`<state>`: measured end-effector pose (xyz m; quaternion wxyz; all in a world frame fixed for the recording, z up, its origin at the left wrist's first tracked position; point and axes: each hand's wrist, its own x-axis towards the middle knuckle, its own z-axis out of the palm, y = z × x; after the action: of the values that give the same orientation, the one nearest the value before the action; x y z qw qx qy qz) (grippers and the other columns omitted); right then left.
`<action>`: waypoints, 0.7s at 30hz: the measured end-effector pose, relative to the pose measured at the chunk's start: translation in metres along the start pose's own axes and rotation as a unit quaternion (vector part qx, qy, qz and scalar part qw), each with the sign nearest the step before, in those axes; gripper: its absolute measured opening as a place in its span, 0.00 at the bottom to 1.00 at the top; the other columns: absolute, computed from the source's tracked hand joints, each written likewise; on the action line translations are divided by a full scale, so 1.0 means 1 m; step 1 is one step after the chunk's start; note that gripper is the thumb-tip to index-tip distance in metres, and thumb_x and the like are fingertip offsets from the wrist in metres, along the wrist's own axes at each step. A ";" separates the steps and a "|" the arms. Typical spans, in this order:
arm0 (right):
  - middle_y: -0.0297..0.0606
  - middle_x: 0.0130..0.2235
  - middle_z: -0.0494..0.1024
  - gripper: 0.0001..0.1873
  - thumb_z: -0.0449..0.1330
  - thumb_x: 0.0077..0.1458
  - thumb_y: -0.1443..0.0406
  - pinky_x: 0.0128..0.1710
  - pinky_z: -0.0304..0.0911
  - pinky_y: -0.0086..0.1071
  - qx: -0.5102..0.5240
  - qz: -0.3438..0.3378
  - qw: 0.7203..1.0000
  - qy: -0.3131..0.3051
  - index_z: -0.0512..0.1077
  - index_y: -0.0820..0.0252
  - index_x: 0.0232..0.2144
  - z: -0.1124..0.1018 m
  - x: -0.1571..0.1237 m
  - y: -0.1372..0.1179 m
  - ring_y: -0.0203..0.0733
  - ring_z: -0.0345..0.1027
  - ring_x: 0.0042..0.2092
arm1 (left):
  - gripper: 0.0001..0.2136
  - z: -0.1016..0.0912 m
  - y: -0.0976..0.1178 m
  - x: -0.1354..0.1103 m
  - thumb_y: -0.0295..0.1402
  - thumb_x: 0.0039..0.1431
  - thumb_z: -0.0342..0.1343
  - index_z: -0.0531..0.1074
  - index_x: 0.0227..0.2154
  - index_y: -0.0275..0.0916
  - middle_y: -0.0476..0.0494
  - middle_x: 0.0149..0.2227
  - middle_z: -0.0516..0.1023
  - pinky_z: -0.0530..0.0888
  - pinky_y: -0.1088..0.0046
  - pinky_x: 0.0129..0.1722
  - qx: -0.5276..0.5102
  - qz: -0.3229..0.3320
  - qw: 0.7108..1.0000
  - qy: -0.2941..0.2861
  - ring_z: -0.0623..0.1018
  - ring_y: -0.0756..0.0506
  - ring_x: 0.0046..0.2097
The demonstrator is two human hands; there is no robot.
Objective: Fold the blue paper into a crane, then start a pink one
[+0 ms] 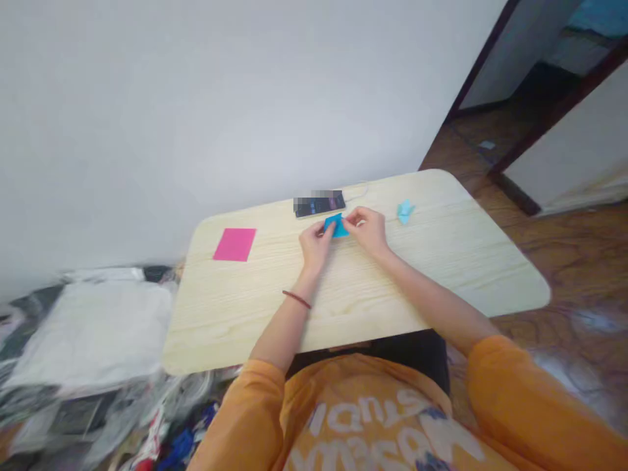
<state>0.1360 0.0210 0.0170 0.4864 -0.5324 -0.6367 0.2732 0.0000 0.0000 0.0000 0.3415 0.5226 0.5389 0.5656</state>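
A small piece of folded blue paper is held between both hands, just above or on the middle of the table. My left hand grips its left side, thumb lying on top. On the other side, my right hand pinches the paper's right edge between thumb and fingertips. The fingers hide parts of the paper, so its exact folds cannot be made out. Right behind the hands lies a phone with its screen lit.
A flat pink paper square lies on the left of the pale wooden table. A light blue folded paper figure sits to the right. A white cable runs from the phone. The wall borders the table's far edge.
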 end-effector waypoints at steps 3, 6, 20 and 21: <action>0.31 0.23 0.72 0.06 0.62 0.45 0.70 0.29 0.59 0.28 -0.028 -0.027 0.999 -0.002 0.69 0.60 0.20 -0.003 -0.002 -0.002 0.35 0.65 0.27 | 0.11 -0.001 0.001 0.000 0.37 0.53 0.60 0.78 0.24 0.35 0.51 0.21 0.73 0.65 0.76 0.29 0.018 0.002 1.000 0.004 0.70 0.51 0.26; 0.33 0.25 0.72 0.06 0.60 0.47 0.71 0.30 0.60 0.29 -0.061 -0.083 0.995 -0.019 0.69 0.59 0.21 -0.004 -0.005 -0.005 0.36 0.65 0.28 | 0.10 -0.002 0.002 0.001 0.37 0.52 0.60 0.77 0.22 0.35 0.50 0.20 0.73 0.66 0.76 0.28 0.020 0.000 1.000 0.016 0.70 0.51 0.26; 0.40 0.38 0.78 0.06 0.58 0.51 0.72 0.34 0.69 0.31 -0.032 -0.152 0.985 -0.078 0.74 0.58 0.27 -0.003 -0.009 -0.003 0.41 0.72 0.41 | 0.14 -0.008 0.000 0.009 0.44 0.49 0.61 0.79 0.27 0.36 0.46 0.27 0.79 0.76 0.73 0.30 -0.109 -0.042 0.993 -0.017 0.76 0.49 0.28; 0.40 0.37 0.78 0.06 0.58 0.51 0.72 0.34 0.69 0.31 -0.032 -0.151 0.985 -0.080 0.74 0.58 0.27 -0.003 -0.009 -0.003 0.42 0.72 0.41 | 0.15 -0.008 0.001 0.009 0.44 0.49 0.61 0.79 0.28 0.36 0.45 0.28 0.80 0.76 0.72 0.30 -0.112 -0.042 0.993 -0.019 0.76 0.49 0.28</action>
<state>0.1368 0.0115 0.0182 0.4522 -0.4225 -0.7548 0.2176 -0.0096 0.0061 0.0039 0.4314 0.4684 0.4875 0.5973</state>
